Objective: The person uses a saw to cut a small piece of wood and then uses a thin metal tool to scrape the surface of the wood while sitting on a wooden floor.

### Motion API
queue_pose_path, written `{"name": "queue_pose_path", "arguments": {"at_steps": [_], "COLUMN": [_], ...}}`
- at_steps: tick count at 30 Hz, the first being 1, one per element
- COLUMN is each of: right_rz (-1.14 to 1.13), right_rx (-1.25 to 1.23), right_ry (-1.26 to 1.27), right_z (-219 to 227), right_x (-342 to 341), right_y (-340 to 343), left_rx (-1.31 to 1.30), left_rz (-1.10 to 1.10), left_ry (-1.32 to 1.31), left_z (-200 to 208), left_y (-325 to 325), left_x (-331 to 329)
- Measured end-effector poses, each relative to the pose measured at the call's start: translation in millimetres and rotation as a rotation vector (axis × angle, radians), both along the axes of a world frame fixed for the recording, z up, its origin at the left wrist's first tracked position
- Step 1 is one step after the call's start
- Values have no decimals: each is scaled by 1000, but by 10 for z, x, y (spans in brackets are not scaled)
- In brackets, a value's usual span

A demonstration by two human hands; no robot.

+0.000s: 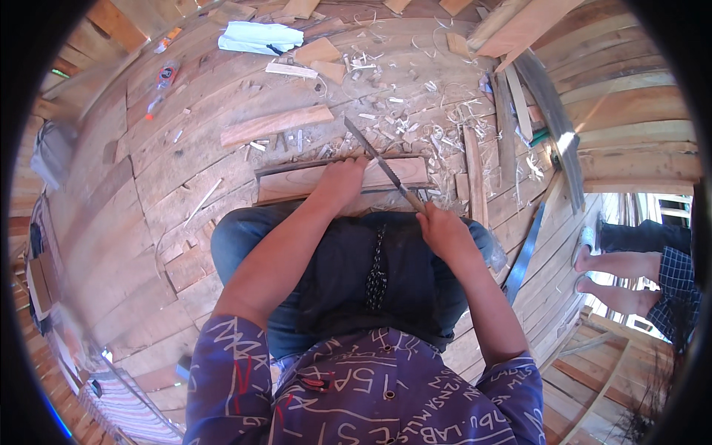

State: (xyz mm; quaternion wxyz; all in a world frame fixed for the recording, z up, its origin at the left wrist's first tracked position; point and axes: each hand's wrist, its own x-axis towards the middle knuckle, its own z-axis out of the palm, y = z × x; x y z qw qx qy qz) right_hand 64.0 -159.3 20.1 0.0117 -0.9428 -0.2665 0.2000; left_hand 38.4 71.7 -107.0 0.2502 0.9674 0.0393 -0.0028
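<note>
My right hand (443, 231) is closed round the handle of a narrow hand saw (380, 159). The saw's slim dark blade points away and to the left, and its edge looks toothed. Beneath the blade, a wooden board (400, 171) lies crosswise just in front of my folded legs. My left hand (343, 182) grips this board near its middle, left of the blade, with the fingers bent over its far side. Whether the blade touches the wood I cannot tell.
Shavings (437, 133) and offcuts litter the plank floor (156, 215). Beyond the board lies a loose plank (278, 124); farther off are a white sheet (259, 37) and a plastic bottle (165, 76). At right are a long blue-grey blade (525, 256) and another person's legs (623, 274).
</note>
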Motion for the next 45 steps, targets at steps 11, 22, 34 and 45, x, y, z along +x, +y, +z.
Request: {"name": "queue_pose_path", "arguments": {"at_steps": [11,22,34,45], "right_rz": [-65,-65,-19,0], "right_rx": [62,23,4,-35], "right_ry": [24,-27,31,-21], "right_z": [-16,39,-79,-90], "right_x": [-50,-62,-58,-139], "right_y": [-50,26,-60,-70], "left_rx": [-71,-58,49,86], "left_rz": [-4,23,-27,87], "left_ry": [-22,11,146,665], "left_z": [196,346,200,703], "left_y": [9,20,-19,308], "left_x": [20,8,-30,-155]}}
